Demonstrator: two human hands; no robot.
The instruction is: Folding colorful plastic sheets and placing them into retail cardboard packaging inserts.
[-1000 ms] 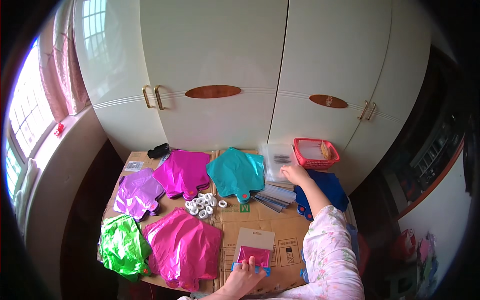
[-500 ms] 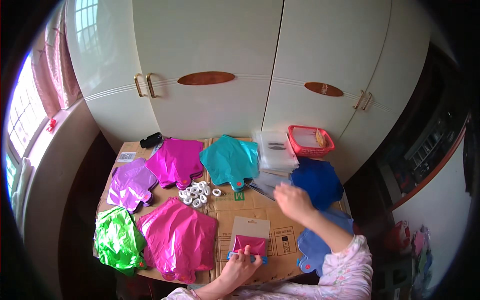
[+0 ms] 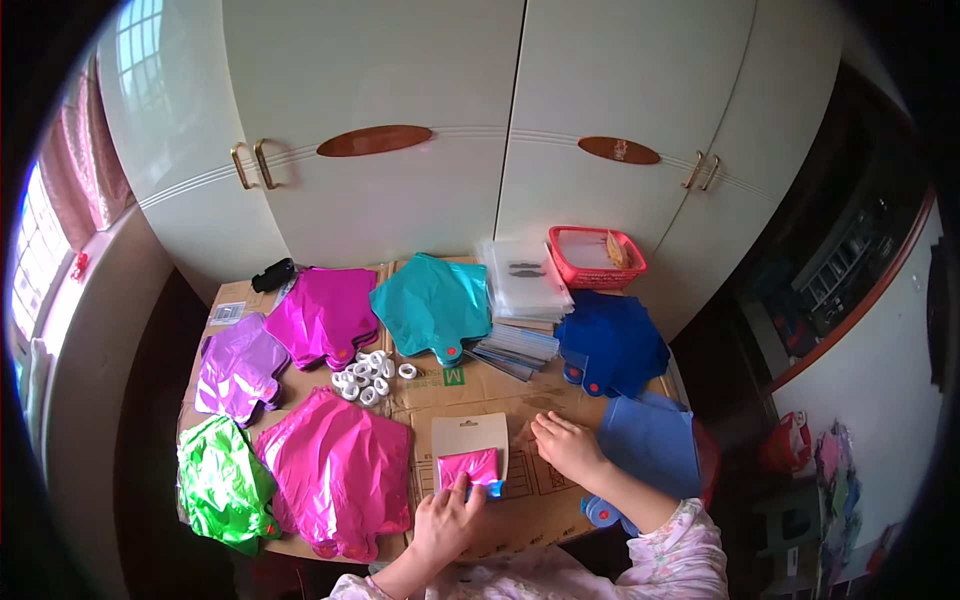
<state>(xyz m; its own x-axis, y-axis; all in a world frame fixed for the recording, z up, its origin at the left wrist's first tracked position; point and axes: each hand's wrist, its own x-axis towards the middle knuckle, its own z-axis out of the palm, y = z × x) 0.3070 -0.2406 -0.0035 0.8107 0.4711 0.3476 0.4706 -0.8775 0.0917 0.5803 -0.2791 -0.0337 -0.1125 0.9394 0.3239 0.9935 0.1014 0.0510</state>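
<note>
Fingers stretched out, my left hand (image 3: 447, 522) presses on a folded pink foil piece (image 3: 468, 466), which looks like a flat foil balloon. A bit of blue shows at its lower right edge. It lies on a pale card (image 3: 470, 432) with a hanging slot at the top. Just right of the card, my right hand (image 3: 566, 446) is low over the cardboard with its fingers drawn together. A faint see-through edge shows by its fingertips, too unclear to name. A fan of clear, narrow plastic pieces (image 3: 515, 350) lies beyond this hand.
Flat foil pieces surround the work spot: pink (image 3: 335, 470), green (image 3: 225, 480), purple (image 3: 238, 368), magenta (image 3: 322, 315), teal (image 3: 432, 305), dark blue (image 3: 615, 345) and light blue (image 3: 650, 445). White rings (image 3: 368, 378), clear bags (image 3: 530, 290) and a red basket (image 3: 595, 277) are also on the cardboard (image 3: 440, 398).
My right hand has come from the clear plastic pieces down toward the card. My left hand has shifted slightly and still presses the pink foil. The whole view has also shifted.
</note>
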